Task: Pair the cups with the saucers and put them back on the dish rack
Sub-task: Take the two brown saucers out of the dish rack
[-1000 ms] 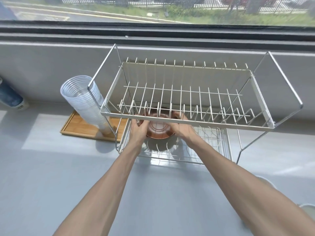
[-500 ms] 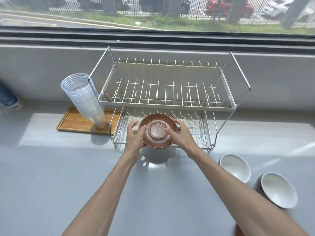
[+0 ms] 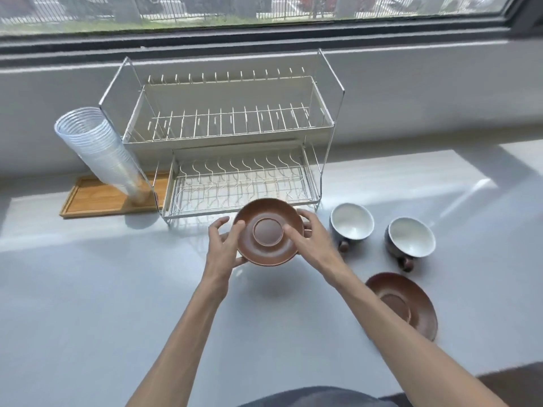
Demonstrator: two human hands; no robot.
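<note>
Just in front of the dish rack (image 3: 235,160), both hands hold one brown saucer (image 3: 268,232) clear of the desk (image 3: 88,289). Left hand (image 3: 223,245) grips its left rim, thumb on top and fingers beneath; right hand (image 3: 311,239) pinches the right rim likewise. A two-sided grip appears intended to keep the saucer level. Right of the rack's front corner, two cups (image 3: 352,221) (image 3: 410,237) stand upright on the desk, apart from each other, handles toward the person. Nearer the person than those cups, a second saucer (image 3: 402,304) lies flat on the desk. Both rack tiers show no crockery. Judgement: no pair is formed yet; the held saucer likely needs setting down to receive a cup.
</note>
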